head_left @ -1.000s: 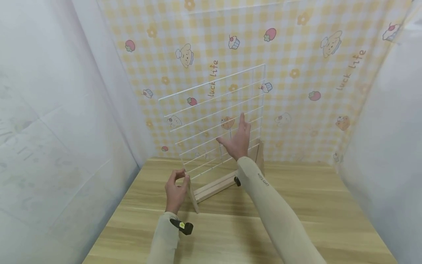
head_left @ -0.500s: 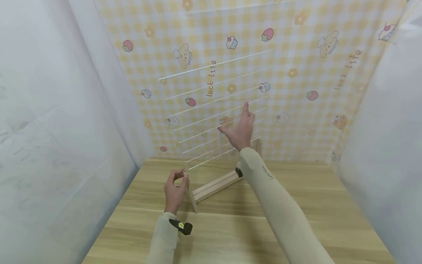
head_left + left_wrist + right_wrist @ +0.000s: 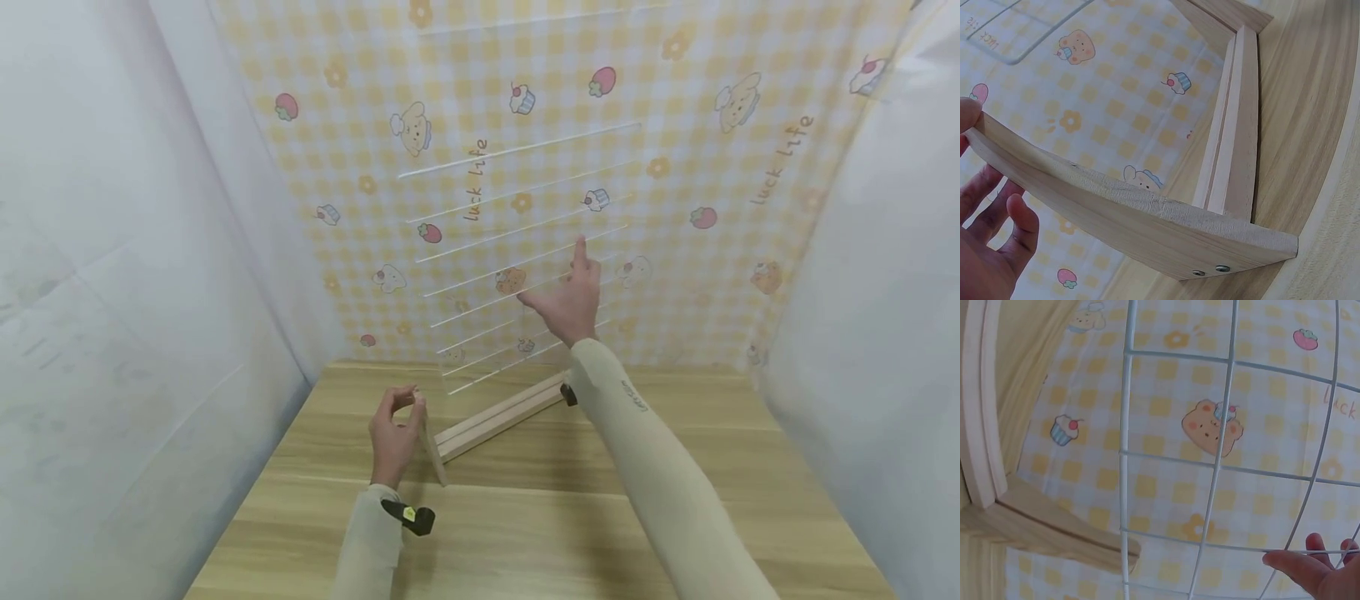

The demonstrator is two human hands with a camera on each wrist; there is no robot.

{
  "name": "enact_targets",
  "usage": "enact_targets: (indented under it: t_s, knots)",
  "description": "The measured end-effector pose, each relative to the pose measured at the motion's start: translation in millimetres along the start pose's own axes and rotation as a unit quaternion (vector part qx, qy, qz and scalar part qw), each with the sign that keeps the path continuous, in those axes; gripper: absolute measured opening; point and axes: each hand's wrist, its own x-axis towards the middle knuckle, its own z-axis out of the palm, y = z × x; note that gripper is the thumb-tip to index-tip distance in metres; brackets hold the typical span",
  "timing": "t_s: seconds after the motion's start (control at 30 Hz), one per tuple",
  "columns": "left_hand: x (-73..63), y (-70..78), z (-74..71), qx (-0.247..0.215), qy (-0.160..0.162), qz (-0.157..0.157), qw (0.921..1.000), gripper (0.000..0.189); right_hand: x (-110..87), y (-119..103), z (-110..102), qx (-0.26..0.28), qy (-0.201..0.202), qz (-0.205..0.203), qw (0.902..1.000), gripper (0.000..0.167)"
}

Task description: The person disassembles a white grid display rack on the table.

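Observation:
My right hand point(image 3: 572, 308) holds a white wire grid point(image 3: 519, 151) up in front of the patterned backdrop. In the right wrist view its thumb and fingertips close about the grid's wires. Below stands a light wooden stand: a grooved crossbar point(image 3: 495, 425) between upright side panels. My left hand point(image 3: 393, 433) grips the top of the near left panel point(image 3: 1135, 212), fingers partly hidden behind the wood in the left wrist view. The grid's lower left corner hangs apart from that panel. By the far panel point(image 3: 1066, 528) passes the grid's edge; whether they touch I cannot tell.
A wood-grain table point(image 3: 525, 533) carries the stand. Behind it hangs a yellow checked backdrop point(image 3: 675, 275) with cartoon prints. White sheets form the left wall point(image 3: 135, 250) and right wall point(image 3: 885, 333). Two screw heads point(image 3: 1222, 269) show on the left panel's outer face.
The grid has risen off the stand, then shifted right, away from the left panel. My right hand has moved up and right with it. My left hand stays at the panel.

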Motion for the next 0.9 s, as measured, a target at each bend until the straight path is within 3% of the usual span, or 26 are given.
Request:
enact_targets:
  t_s: [0.43, 0.73, 0.9]
  knots:
    - [-0.4, 2.0, -3.1, 0.007, -0.029, -0.008, 0.9995, 0.023, -13.2, 41, -34, -0.041, -0.091, 0.039, 0.9942, 0.128]
    - [6.6, 1.8, -8.3, 0.034, -0.042, 0.006, 0.9985, 0.027, -24.7, 72, -49, -0.103, -0.16, 0.044, 0.9807, 0.13]
    - [8.5, -1.7, -7.9, 0.056, -0.067, 0.019, 0.996, 0.032, -33.5, 92, -62, -0.138, -0.192, 0.053, 0.9703, 0.131]
